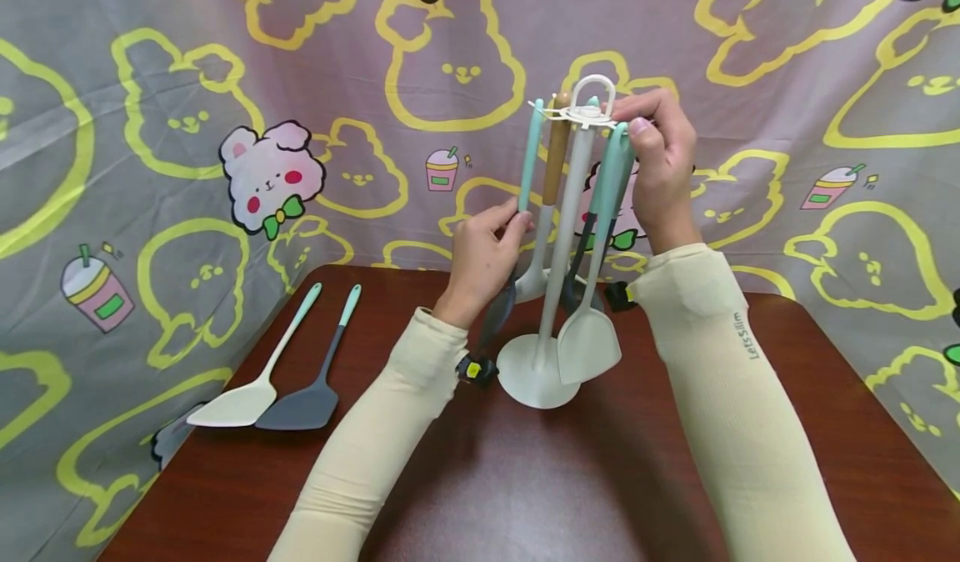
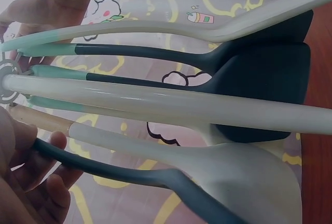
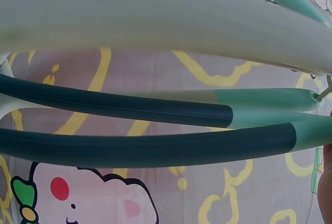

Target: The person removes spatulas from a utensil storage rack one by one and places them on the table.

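A white utensil rack (image 1: 538,374) stands upright on its round base, with several cooking utensils hanging from its top ring. My left hand (image 1: 486,249) pinches the mint handle (image 1: 531,158) of a dark-headed utensil on the rack's left side; its head (image 2: 207,200) is partly cut off in the left wrist view. Up at the ring, my right hand (image 1: 663,149) grips the rack's edge beside the mint handle tops; its exact contact is partly hidden. A white spatula (image 1: 588,345) hangs in front, dark spatulas (image 2: 264,79) behind it. A wooden-handled white utensil (image 1: 555,162) hangs beside the pole.
On the table's left side lie a white spatula (image 1: 247,402) and a dark grey spatula (image 1: 303,405), both mint-handled, blades close together. The brown table (image 1: 480,495) meets a patterned curtain (image 1: 465,28) at the back and sides.
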